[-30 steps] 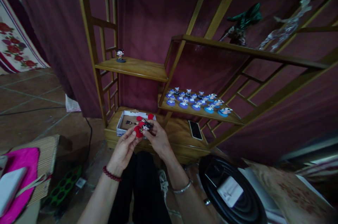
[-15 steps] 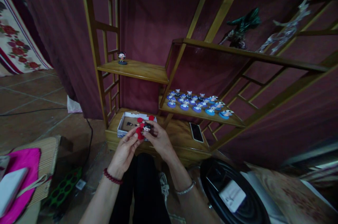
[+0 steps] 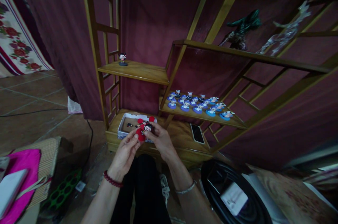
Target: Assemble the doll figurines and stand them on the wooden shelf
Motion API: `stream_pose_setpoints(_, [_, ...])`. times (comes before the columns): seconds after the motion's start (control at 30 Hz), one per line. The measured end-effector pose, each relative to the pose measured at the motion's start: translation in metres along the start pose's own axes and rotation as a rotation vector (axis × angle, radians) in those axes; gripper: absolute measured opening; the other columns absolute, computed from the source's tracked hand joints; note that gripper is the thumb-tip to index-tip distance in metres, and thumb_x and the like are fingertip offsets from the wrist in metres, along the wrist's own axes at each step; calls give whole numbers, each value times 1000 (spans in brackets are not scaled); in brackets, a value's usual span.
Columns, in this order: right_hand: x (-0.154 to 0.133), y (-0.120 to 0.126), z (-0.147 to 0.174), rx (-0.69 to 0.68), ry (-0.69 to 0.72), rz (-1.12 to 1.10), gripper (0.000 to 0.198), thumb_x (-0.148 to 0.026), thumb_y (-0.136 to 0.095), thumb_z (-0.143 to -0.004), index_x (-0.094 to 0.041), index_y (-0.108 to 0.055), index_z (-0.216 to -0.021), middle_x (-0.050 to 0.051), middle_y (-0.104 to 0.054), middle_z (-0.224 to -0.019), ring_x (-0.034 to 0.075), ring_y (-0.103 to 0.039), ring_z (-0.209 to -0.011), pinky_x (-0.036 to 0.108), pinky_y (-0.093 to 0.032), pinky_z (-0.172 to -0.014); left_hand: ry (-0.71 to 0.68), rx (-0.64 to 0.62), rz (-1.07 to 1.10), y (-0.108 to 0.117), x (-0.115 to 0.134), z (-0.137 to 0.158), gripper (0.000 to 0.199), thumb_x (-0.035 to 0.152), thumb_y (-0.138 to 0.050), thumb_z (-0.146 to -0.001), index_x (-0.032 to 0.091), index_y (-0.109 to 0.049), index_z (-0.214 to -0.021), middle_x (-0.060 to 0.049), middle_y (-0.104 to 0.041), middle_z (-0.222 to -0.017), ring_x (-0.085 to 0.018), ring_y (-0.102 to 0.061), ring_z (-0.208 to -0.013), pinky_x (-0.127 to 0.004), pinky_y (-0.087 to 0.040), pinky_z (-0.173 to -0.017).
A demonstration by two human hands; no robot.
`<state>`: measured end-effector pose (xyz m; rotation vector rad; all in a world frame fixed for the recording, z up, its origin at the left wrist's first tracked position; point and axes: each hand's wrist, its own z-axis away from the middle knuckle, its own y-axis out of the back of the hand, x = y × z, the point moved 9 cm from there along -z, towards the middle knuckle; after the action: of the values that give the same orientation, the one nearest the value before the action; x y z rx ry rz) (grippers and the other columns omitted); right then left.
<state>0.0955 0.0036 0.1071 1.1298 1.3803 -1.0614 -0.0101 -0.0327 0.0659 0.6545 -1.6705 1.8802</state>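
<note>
Head view: my hands meet just in front of the white box (image 3: 120, 134), pinching a small figurine and its neighbouring red disc.
Left hand (image 3: 126, 148): grip clamped on the red disc (image 3: 140, 135), fingertips at its edge.
Right hand (image 3: 161, 142): grip clamped on the dark-haired figurine (image 3: 148, 128).
Figurine: between both hands, right against the disc – whether joined, I cannot tell.
Box contents: more red pieces (image 3: 151, 119) and a small dark piece (image 3: 129, 125) – the box sits on the bottom shelf (image 3: 181, 138).
Left shelf (image 3: 142, 71): one standing figurine (image 3: 122, 59).
Right shelf (image 3: 203, 117): rows of small figures (image 3: 185, 105) on purple and blue bases.
Phone (image 3: 196, 133): on the bottom shelf, well right of the box.
</note>
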Motion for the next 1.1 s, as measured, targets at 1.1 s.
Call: stream_pose_setpoints(1.1, [-11,-2,4,-56,119,173,30,-22,-60,-64,-20,-51,-93,-1,-60,-85,12,-56,-75,25,-45,-69,7,-25,-18,-1,-4,4,29,19,-64,-67,15,-63,-96,-7,-61,-106,-14,-58,-89,-23,-45,-79])
